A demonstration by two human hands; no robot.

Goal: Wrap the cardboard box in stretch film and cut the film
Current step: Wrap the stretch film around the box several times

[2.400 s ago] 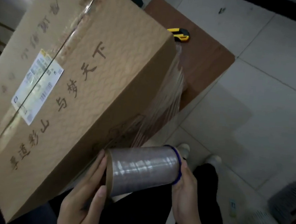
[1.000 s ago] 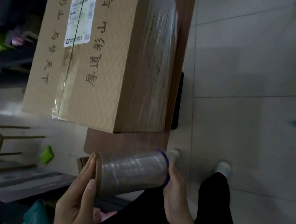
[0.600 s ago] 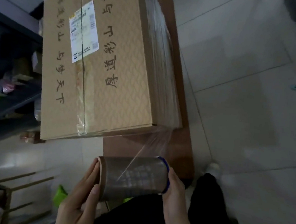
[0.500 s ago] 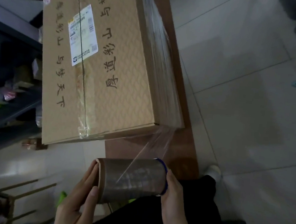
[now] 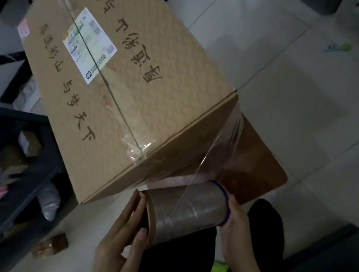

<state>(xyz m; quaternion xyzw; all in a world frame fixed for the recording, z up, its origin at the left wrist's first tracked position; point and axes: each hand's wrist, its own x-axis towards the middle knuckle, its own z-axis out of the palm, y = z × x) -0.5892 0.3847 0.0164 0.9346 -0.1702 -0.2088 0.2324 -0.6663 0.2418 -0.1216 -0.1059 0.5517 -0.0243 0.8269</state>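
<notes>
A dark shelf with small things stands on the left. The big cardboard box has a white label on top. In front of the box, the left hand presses flat, straight fingers on one end of the film roll. Clear film runs from the roll up to the box's near corner. The right hand presses flat on the roll's other end. The box sits on the brown worktop.

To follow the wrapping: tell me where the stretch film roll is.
In the head view the stretch film roll is low and centre, held by its ends between the left hand and right hand, just below the cardboard box.
</notes>
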